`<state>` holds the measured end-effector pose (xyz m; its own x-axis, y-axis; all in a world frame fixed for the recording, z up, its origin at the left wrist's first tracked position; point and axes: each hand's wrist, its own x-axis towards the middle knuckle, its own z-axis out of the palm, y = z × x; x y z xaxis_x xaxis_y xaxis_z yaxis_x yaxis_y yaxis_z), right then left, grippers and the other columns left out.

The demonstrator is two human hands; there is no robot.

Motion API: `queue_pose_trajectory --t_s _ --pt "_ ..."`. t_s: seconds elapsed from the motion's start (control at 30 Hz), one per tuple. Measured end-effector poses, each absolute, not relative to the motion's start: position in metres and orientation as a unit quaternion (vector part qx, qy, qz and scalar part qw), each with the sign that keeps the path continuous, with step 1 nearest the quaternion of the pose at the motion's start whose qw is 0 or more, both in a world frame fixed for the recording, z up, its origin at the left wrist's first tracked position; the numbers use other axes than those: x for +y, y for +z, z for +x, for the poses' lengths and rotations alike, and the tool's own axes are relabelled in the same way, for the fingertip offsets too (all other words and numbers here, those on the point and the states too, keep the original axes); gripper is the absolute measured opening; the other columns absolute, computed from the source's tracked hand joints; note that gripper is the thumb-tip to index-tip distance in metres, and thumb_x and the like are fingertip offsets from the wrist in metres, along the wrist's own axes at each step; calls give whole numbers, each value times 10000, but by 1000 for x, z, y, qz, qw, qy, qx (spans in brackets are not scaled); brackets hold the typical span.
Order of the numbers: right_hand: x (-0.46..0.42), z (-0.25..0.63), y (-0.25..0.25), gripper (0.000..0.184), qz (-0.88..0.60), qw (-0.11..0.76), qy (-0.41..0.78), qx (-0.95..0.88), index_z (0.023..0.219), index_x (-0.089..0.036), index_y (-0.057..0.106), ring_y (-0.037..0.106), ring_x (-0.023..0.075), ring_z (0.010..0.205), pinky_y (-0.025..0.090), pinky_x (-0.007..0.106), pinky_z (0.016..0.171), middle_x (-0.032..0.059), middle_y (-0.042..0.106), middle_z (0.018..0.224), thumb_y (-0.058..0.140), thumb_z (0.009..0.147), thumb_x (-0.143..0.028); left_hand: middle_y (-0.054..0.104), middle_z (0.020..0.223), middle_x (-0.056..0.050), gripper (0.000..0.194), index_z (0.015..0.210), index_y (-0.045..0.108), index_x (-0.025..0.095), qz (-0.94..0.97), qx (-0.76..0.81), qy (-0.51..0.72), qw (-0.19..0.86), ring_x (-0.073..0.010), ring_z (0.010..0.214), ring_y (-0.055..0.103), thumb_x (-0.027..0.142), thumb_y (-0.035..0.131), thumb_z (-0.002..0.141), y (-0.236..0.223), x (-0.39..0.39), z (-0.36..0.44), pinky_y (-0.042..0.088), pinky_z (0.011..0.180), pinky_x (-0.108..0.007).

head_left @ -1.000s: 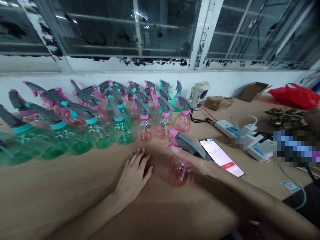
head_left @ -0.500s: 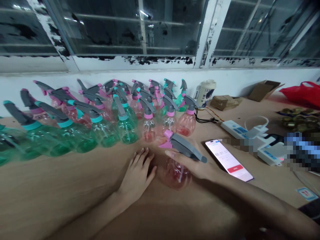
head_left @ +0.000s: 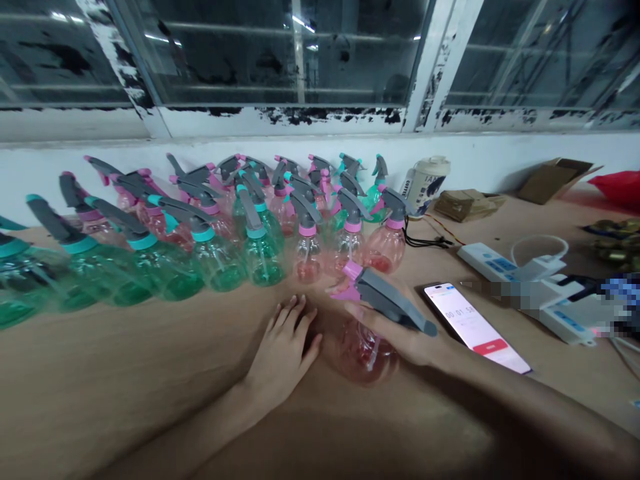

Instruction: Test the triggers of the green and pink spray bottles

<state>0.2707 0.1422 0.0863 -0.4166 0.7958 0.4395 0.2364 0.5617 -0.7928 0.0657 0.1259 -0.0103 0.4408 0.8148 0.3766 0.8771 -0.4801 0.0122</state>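
My right hand [head_left: 395, 333] is closed around the neck of a pink spray bottle [head_left: 367, 360], just under its grey and pink trigger head. The clear pink body stands on or just above the wooden table; I cannot tell which. Its grey lever points toward the phone side. To the left of this bottle my left hand [head_left: 283, 343] lies palm down on the table, fingers spread, holding nothing. Ahead of the hands stand a small pink bottle [head_left: 307, 257] and a green spray bottle [head_left: 263, 260], part of a larger group.
Several more green and pink spray bottles fill the left and back, by the wall. A phone [head_left: 475, 327] with a running timer lies at right, near a white power strip [head_left: 530, 293]. Behind are a paper cup [head_left: 427, 187], folded cardboard [head_left: 467, 203] and a red bag [head_left: 620, 190].
The whole view has shifted a little, so things appear farther right. My right hand still grips the pink spray bottle, and my left hand stays flat on the table. The phone timer has advanced.
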Motion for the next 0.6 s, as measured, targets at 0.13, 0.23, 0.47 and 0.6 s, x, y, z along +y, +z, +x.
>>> queue_pose_trajectory --t_s 0.13,0.23,0.47,0.6 --pt "143 270 85 87 -342 425 316 -776 784 -235 580 605 162 719 481 317 690 -5 624 751 560 806 -317 512 1298 -158 360 1215 496 120 -842 -500 -181 95 -299 1240 430 286 418 905 -11 125 65 387 977 -509" --pt "142 270 84 132 -350 424 320 -772 734 -222 563 577 142 662 466 301 641 -15 596 700 556 811 -329 517 1289 -166 356 1208 499 112 -841 -498 -188 100 -306 1234 436 281 415 906 -11 125 66 396 965 -519" --pt "140 270 86 99 -347 424 312 -776 854 -246 621 610 168 768 475 338 739 5 636 822 578 806 -321 506 1301 -165 359 1207 499 111 -844 -496 -183 87 -300 1245 424 280 425 900 -10 126 65 376 990 -510" --pt "141 270 82 124 -364 424 302 -773 790 -235 609 600 181 712 488 359 701 13 623 771 570 803 -352 507 1303 -157 360 1212 499 122 -843 -498 -182 87 -296 1249 420 283 421 899 -11 126 65 362 1002 -508"
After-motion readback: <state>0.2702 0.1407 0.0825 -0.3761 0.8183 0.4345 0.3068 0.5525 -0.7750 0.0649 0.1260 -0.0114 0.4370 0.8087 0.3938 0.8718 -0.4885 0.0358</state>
